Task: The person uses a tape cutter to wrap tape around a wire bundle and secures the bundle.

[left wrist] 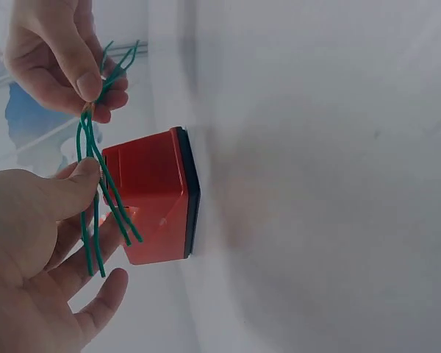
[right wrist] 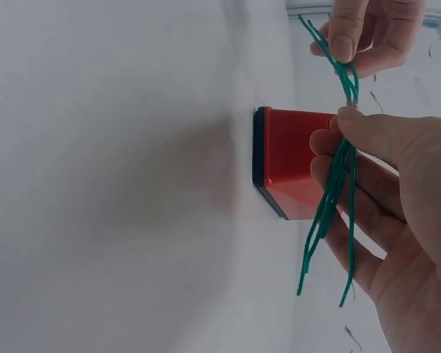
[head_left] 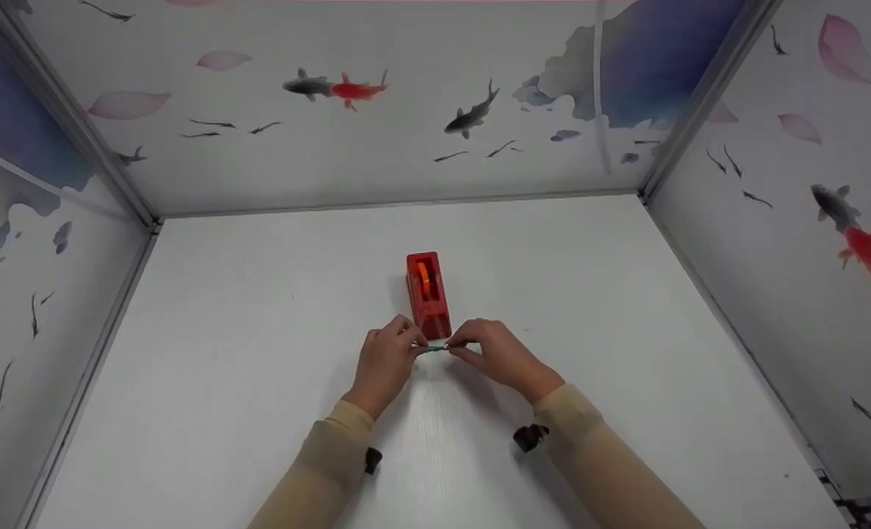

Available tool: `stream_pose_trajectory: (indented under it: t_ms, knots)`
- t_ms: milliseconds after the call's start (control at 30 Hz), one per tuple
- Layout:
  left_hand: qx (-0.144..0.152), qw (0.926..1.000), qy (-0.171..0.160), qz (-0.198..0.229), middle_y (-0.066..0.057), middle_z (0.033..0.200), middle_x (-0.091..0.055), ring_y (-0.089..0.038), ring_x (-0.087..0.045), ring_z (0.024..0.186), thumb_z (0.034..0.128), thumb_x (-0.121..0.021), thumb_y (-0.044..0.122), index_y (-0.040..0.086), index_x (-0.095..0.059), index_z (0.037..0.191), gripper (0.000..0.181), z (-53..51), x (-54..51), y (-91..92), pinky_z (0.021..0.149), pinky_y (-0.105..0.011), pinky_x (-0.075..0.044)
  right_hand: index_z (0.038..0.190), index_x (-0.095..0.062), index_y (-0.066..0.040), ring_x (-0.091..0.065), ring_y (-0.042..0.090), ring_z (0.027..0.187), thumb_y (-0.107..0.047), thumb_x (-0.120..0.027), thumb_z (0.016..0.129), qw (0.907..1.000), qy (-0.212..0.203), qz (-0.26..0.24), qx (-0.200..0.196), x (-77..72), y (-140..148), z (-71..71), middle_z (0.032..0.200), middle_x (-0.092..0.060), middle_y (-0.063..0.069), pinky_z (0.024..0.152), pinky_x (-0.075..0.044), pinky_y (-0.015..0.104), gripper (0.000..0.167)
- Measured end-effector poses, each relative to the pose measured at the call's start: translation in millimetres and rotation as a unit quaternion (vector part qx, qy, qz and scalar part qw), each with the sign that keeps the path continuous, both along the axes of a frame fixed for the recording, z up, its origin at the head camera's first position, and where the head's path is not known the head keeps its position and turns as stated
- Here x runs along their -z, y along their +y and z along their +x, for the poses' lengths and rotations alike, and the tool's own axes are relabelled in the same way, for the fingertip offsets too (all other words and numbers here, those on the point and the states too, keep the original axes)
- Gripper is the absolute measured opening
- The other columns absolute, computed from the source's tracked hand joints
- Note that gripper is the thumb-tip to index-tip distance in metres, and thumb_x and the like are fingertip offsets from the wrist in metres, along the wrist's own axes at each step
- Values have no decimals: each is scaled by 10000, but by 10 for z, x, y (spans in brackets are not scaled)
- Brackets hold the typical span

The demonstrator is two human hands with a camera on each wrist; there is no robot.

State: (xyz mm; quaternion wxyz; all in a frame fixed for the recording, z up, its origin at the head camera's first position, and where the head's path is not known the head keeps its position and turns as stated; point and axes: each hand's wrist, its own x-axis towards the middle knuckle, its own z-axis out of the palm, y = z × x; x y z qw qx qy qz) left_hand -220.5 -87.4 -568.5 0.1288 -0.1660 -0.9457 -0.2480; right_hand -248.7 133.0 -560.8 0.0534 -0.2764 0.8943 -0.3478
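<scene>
Several thin green strands (head_left: pixel 435 348) are held between the two hands, just in front of a red tape dispenser (head_left: pixel 429 294). My left hand (head_left: pixel 387 361) pinches them between thumb and fingers on one side. On the other side my right hand (head_left: pixel 505 356) pinches the bundle close to a small brownish band around its middle. In the left wrist view the strands (left wrist: pixel 110 191) hang past the left thumb with their ends loose. The right wrist view shows the strands (right wrist: pixel 341 184) running across the right fingers, loose ends spread apart.
The dispenser, with an orange wheel inside, stands on the white table (head_left: pixel 222 353) beyond the hands. Walls printed with fish and petals (head_left: pixel 376 147) enclose the table at the back and both sides. Small black devices sit at both wrists.
</scene>
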Motion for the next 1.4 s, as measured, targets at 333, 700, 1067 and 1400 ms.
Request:
stream_pose_trajectory:
  t_ms: [333,700,1067,1400]
  knots:
    - [-65,9995,-314,-68,51,956,-758,-144,-687,913,927,-778,197,207,-718,1009,102,-16,-20,-6,893,-397,-502,1041,-803,-188,-681,91,968,-139,-802,908,9980,128,496,359,-64,-53,-1,997,-754,-70,961,-571,351,142]
    - [-163,9996,-240,-59,61,951,-742,-145,-646,916,920,-796,240,220,-713,1001,118,-3,-12,7,861,-382,-487,999,-801,-215,-670,68,872,-165,-823,893,9939,561,758,573,-50,-96,35,930,-744,-87,870,-581,304,120]
    - [-310,9992,50,-267,67,917,-773,-139,-647,849,927,-788,267,206,-748,969,84,12,-32,18,769,-353,-474,938,-800,-196,-664,70,763,-155,-847,865,9887,1146,801,538,-7,-103,61,860,-750,-84,727,-560,270,97]
    - [-278,9995,20,-118,76,914,-768,-134,-657,870,882,-830,215,225,-763,914,75,15,-51,37,774,-342,-451,927,-781,-193,-626,61,764,-145,-840,868,9912,797,575,887,44,-102,57,875,-731,-79,725,-558,268,96]
